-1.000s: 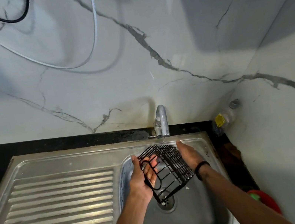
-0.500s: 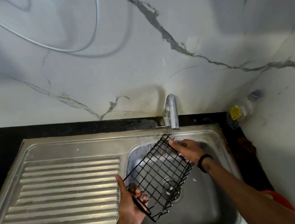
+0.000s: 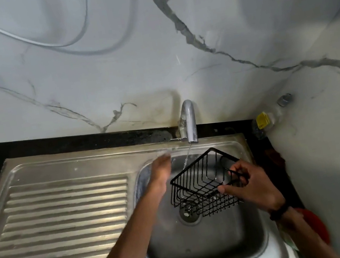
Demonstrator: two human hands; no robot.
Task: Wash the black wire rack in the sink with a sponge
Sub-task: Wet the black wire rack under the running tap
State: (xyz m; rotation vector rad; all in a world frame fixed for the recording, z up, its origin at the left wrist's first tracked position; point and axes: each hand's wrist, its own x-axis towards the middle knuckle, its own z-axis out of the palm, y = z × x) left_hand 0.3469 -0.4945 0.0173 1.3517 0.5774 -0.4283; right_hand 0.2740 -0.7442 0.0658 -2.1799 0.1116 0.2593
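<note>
Black wire forms the rack (image 3: pixel 205 187), a small basket that hangs tilted over the basin of the steel sink (image 3: pixel 207 251), with its open mouth turned up towards twelve o'clock and its grid base low over the drain (image 3: pixel 188 214). A thin stream from the tap (image 3: pixel 188 123) falls past the rack's rim at about eleven o'clock, so the step in hand looks like rinsing rather than scrubbing.

The right hand (image 3: pixel 253 187) alone carries the rack. It sits at four o'clock of the basket, its fingers (image 3: pixel 226 188) curled round the wires of the near side wall, thumb and forefinger pinching a rim wire. The left hand (image 3: pixel 160 173) is apart from the rack at nine o'clock, blurred, its fingers straight and loose and holding nothing, the tips reaching towards the sink's back edge at ten o'clock.

No sponge shows anywhere, neither on the ribbed drainer (image 3: pixel 66 213) nor on the dark worktop (image 3: pixel 32 145) behind. By my reckoning the wash is at an early or middle stage. The next move calls for the free left hand to fetch a sponge from wherever it lies out of view, while the right keeps a firm pinch, since wet thin wire may slip or swing. A clear bottle (image 3: pixel 268 119) leans in the corner at two o'clock.
</note>
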